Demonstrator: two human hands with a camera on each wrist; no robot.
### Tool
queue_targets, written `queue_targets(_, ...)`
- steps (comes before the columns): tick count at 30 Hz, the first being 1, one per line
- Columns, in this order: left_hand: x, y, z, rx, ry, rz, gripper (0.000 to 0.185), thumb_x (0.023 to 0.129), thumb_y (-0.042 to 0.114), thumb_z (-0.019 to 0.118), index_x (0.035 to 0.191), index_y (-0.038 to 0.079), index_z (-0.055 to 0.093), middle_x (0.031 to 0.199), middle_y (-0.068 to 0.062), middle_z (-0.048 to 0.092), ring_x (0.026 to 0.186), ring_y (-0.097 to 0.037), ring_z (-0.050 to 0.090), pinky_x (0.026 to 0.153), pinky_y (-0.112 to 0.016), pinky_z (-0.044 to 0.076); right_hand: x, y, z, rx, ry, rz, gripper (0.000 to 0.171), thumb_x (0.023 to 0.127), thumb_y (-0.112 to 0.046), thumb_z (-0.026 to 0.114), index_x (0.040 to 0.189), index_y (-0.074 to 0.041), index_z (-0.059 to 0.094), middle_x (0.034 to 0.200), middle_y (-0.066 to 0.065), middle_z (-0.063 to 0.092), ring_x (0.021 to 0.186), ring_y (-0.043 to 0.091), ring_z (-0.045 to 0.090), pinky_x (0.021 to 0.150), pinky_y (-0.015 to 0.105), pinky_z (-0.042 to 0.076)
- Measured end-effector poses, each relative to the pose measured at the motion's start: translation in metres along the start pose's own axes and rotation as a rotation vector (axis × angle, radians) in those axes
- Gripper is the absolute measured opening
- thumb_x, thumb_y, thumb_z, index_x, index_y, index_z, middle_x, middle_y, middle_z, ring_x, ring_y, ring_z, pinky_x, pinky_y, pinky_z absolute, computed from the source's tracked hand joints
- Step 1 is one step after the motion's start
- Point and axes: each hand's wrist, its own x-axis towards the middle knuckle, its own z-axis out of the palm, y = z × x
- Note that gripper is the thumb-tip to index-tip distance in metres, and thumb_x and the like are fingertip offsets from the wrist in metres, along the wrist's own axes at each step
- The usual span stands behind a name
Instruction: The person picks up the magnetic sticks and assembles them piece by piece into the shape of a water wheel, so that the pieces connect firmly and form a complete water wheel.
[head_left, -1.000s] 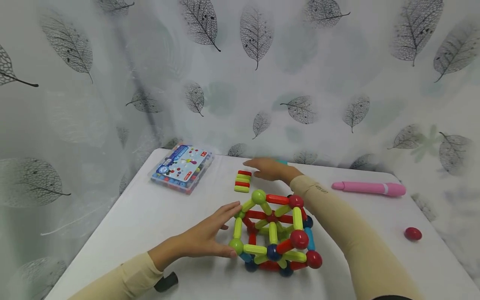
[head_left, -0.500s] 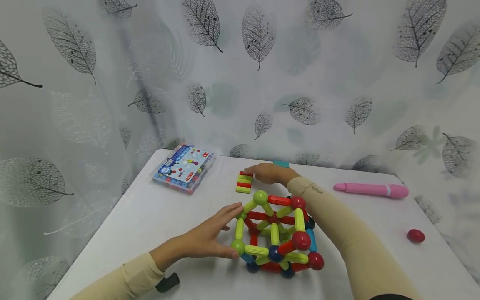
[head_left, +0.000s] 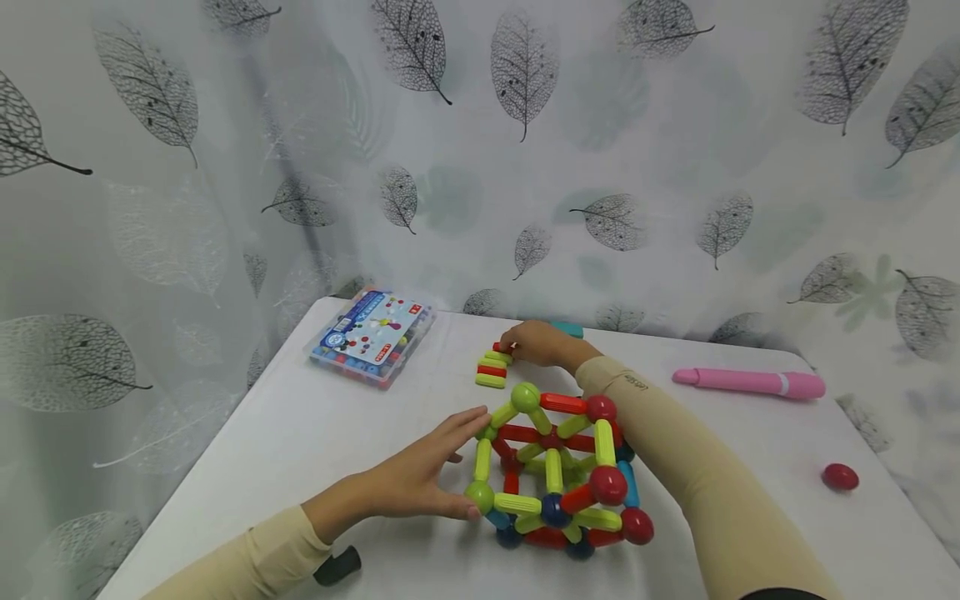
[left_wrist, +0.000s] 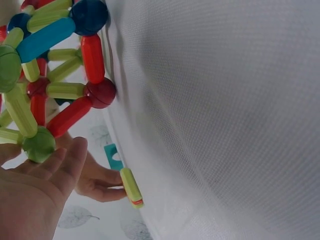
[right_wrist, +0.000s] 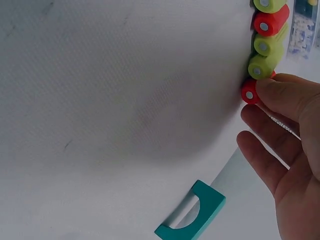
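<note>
from the head view i see my left hand (head_left: pixel 408 483) laid flat and relaxed against the near-left side of the rod-and-ball structure (head_left: pixel 558 475), fingers straight, thumb by the lower green ball; its grip is wide and holds nothing. the structure stands near the front middle of the white surface (head_left: pixel 247 450). my right hand (head_left: pixel 536 343) reaches past it to the short row of red and green rods (head_left: pixel 493 365) lying behind the structure, fingertips curled at the far red rod (head_left: pixel 501 347). only this view shows the clear parts box (head_left: pixel 372 335) at the back left, the pink pen (head_left: pixel 750 382) and the loose red ball (head_left: pixel 840 477) on the right, and a dark object (head_left: pixel 337 565) by my left sleeve, cut off and hard to name.

the left wrist view shows my left palm (left_wrist: pixel 35 195) open beside a green ball of the structure (left_wrist: pixel 50 85), which is cropped at the frame's top and left. far off i see the right hand (left_wrist: pixel 97 180) at the rods, small and partly hidden.

the right wrist view is the only one showing the pinch plainly: the right hand (right_wrist: pixel 287 130) has its thumb on the end red rod (right_wrist: pixel 250 92), with the other rods (right_wrist: pixel 265 37) in line beyond it. a teal piece (right_wrist: pixel 192 217) lies nearby; the head view hides most of it behind the hand.
</note>
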Motion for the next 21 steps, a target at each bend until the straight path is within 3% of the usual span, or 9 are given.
queue_targets(11,0.0002,0.0003,0.0000,-0.001,-0.004,-0.005,0.099,0.087,0.048,0.079,0.162,0.039,0.017,0.169,0.011,0.013,0.148,-0.016,0.036,0.105,-0.037,0.052,0.0020,0.0100,0.0076,0.042,0.023,0.061,0.024,0.099,-0.012,0.066,0.123,-0.013,0.071,0.121,0.004,0.072,0.113,0.023,0.065,0.101,0.041,0.053)
queue_targets(21,0.0008,0.0020,-0.0010,-0.004,-0.007,-0.013,0.100,0.086,0.046,0.080,0.163,0.037,0.017,0.169,0.011,0.013,0.148,-0.016,0.035,0.105,-0.037,0.051,0.0044,0.0098,0.0096,-0.042,0.047,0.047,0.012,0.100,-0.018,0.066,0.111,-0.016,0.071,0.101,-0.002,0.072,0.089,0.017,0.062,0.089,0.035,0.056)
